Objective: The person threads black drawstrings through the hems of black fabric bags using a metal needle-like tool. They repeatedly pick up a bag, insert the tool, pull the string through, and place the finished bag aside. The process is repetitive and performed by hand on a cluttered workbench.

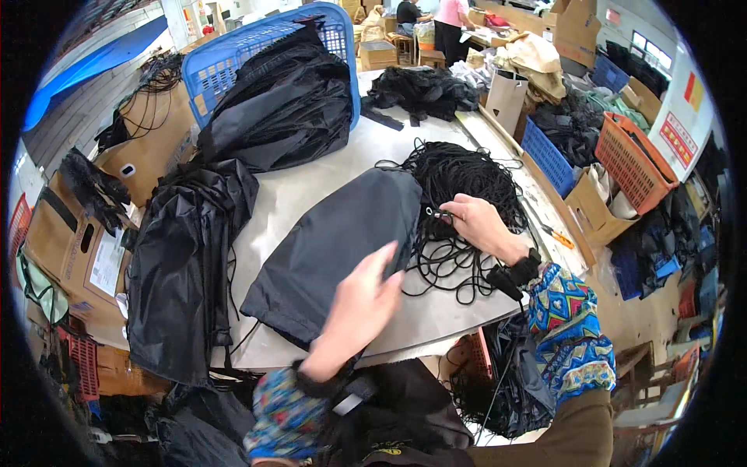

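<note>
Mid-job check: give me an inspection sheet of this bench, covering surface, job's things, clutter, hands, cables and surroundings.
Surface: pale grey worktable, largely covered.
Job's things: flat black fabric bag at centre; tangled pile of black cord beside it.
Clutter: heap of black bags at the table's left edge; blue plastic basket stuffed with black fabric.
Hands: left hand blurred over the bag; right hand, fingers pinching a cord end at the bag's corner.
Cables: nothing seen besides cord.
Surroundings: cardboard boxes, orange crate, people at the back.

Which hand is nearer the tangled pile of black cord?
Right. The right hand rests on the tangled pile of black cord, pinching a cord end; the left hand lies over the flat black fabric bag.
</note>
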Available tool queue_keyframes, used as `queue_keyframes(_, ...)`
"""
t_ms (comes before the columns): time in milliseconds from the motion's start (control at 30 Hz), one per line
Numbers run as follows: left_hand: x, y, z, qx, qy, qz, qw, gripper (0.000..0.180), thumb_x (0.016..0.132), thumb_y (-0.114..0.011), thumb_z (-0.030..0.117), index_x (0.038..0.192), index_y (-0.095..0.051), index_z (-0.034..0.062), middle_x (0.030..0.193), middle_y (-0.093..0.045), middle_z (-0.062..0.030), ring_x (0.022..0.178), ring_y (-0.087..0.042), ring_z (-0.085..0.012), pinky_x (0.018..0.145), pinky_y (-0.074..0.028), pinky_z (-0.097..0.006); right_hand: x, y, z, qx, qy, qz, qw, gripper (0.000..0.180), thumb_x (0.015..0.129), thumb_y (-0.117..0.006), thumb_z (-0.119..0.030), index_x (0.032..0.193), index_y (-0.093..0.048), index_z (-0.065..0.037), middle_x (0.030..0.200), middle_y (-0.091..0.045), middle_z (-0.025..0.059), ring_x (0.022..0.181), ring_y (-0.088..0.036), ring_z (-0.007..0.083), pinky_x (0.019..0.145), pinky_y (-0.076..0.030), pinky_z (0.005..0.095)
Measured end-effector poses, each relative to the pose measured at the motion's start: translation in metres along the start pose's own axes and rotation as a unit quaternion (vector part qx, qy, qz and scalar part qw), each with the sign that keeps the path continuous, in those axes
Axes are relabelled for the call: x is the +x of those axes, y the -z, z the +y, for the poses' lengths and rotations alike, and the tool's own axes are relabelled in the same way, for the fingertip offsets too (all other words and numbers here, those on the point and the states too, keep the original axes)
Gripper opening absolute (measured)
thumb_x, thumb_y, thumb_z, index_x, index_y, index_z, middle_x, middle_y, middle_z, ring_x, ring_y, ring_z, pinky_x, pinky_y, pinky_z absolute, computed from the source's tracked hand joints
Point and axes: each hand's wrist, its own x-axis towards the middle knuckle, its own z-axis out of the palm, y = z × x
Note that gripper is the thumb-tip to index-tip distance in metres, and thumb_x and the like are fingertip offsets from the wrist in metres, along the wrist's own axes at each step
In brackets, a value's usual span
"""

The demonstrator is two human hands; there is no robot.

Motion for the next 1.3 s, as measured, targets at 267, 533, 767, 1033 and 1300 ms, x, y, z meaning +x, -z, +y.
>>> queue_keyframes(267, 0.046, -0.025, -0.115, 0.446, -0.046, 0.007, 0.894, 0.030, 0.076, -0.062, 0.015, 0.102, -0.054, 0.0025, 0.100, -0.058, -0.0129, 0.096, -0.055, -0.0304, 0.081, -0.047, -0.044, -0.028, 0.038, -0.012, -0.207, 0.038, -0.175, 0.962, 0.018, 0.076, -0.057, -0.006, 0.093, -0.057, -0.005, 0.077, -0.057, 0.0099, 0.072, -0.062, 0.0295, 0.058, -0.047, 0.0406)
queue_keyframes(533, 0.033, 0.040, -0.108, 0.396, -0.020, 0.024, 0.918, 0.015, 0.084, -0.051, 0.007, 0.097, -0.056, 0.0013, 0.100, -0.056, -0.0136, 0.093, -0.053, -0.0314, 0.076, -0.049, -0.042, -0.012, 0.071, -0.011, -0.372, -0.012, -0.133, 0.919, 0.005, 0.076, -0.055, -0.006, 0.079, -0.058, -0.002, 0.084, -0.055, 0.0100, 0.079, -0.060, 0.0256, 0.060, -0.048, 0.0373)
queue_keyframes(767, 0.024, 0.054, -0.141, 0.453, -0.062, 0.007, 0.890, 0.017, 0.077, -0.054, 0.005, 0.094, -0.056, 0.0025, 0.098, -0.053, -0.0127, 0.093, -0.051, -0.0318, 0.077, -0.047, -0.043, 0.002, 0.065, -0.019, -0.297, -0.029, 0.059, 0.953, 0.011, 0.077, -0.053, -0.001, 0.088, -0.053, -0.002, 0.083, -0.051, 0.0119, 0.071, -0.061, 0.0278, 0.055, -0.049, 0.0382)
queue_keyframes(1033, 0.032, 0.077, -0.118, -0.072, -0.007, 0.098, 0.993, 0.009, 0.095, -0.049, 0.011, 0.096, -0.050, 0.0022, 0.081, -0.058, -0.0036, 0.076, -0.059, -0.0129, 0.076, -0.046, -0.026, -0.001, 0.034, -0.036, -0.028, 0.004, -0.002, 1.000, 0.008, 0.088, -0.052, -0.011, 0.093, -0.053, -0.005, 0.084, -0.052, 0.0129, 0.073, -0.058, 0.0332, 0.060, -0.049, 0.0414)
queue_keyframes(1300, 0.002, 0.105, -0.040, -0.156, 0.023, 0.074, 0.985, 0.009, 0.092, -0.048, 0.006, 0.101, -0.050, 0.0047, 0.067, -0.040, 0.0045, 0.054, -0.034, -0.0038, 0.047, -0.030, -0.019, 0.031, -0.022, -0.036, 0.102, 0.071, -0.003, 0.992, 0.011, 0.089, -0.050, -0.008, 0.098, -0.048, -0.002, 0.095, -0.058, 0.0163, 0.086, -0.057, 0.0353, 0.070, -0.048, 0.0412)
